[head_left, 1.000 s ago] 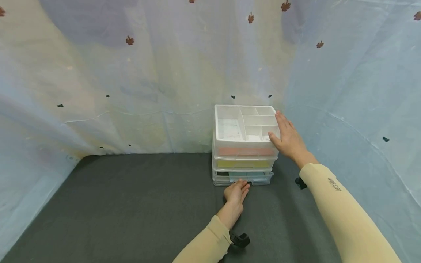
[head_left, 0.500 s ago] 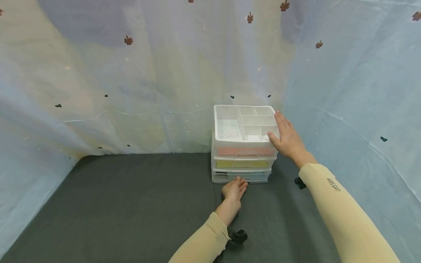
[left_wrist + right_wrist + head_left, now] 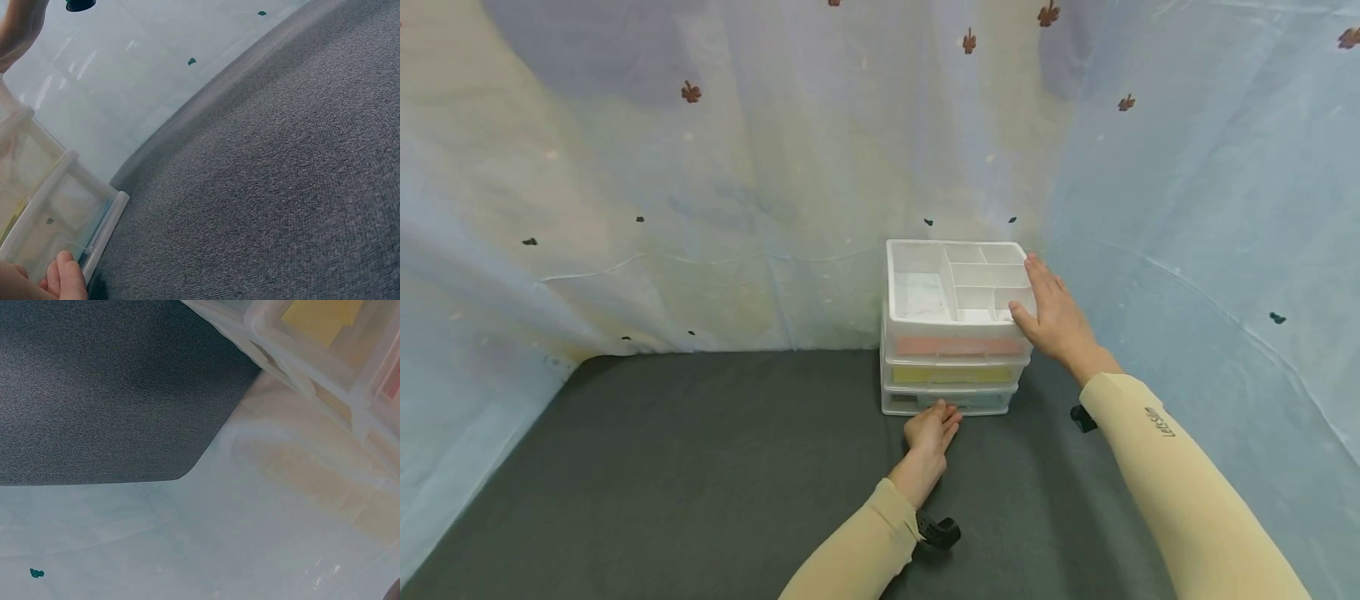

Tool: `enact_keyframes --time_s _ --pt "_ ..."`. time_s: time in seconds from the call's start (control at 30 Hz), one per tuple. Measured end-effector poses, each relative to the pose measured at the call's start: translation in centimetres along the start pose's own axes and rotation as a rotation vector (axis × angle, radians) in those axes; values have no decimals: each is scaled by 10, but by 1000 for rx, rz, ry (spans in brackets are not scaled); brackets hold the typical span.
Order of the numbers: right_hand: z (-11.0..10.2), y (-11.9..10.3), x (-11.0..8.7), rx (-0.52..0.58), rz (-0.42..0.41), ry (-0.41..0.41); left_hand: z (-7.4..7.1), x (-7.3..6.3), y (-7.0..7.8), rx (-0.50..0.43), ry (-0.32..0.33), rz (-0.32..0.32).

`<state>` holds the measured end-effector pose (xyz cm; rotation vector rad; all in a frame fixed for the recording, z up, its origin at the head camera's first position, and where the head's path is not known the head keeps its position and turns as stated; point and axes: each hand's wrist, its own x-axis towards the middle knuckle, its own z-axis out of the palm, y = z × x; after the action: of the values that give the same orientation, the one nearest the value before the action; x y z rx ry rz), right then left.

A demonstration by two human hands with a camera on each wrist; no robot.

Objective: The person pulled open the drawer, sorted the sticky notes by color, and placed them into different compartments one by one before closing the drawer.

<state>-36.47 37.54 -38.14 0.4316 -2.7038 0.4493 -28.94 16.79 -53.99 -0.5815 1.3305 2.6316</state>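
Note:
A white plastic drawer organizer (image 3: 956, 331) stands against the back cloth, with a divided open tray on top and three see-through drawers below. Orange shows in its top drawer (image 3: 958, 346), yellow in the middle one (image 3: 953, 374), pale blue in the bottom drawer (image 3: 988, 402). My left hand (image 3: 928, 432) has its fingers nearly straight at the bottom drawer's front, and this drawer sits flush with those above. At the tray's right edge rests my right hand (image 3: 1060, 321), fingers extended along the side and thumb by the front corner. Only the organizer's side (image 3: 306, 369) shows in the right wrist view.
Dark grey cloth (image 3: 722, 467) covers the table. A pale patterned curtain (image 3: 775, 167) hangs behind and another light blue stretch (image 3: 1210, 250) closes in the right side, near my right arm.
The bottom drawer, sticking out a little earlier, has slid back into the organizer as my left hand moved forward with it. My right hand has stayed at the tray's edge.

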Motion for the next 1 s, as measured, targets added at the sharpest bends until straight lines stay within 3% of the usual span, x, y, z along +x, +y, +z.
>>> enact_keyframes --time_s 0.73,1.0 --pt "0 -1 -2 13 -15 7 -4 1 2 26 -34 -12" --pt "-4 -2 -1 12 -12 -26 -15 -3 5 95 -154 -9"
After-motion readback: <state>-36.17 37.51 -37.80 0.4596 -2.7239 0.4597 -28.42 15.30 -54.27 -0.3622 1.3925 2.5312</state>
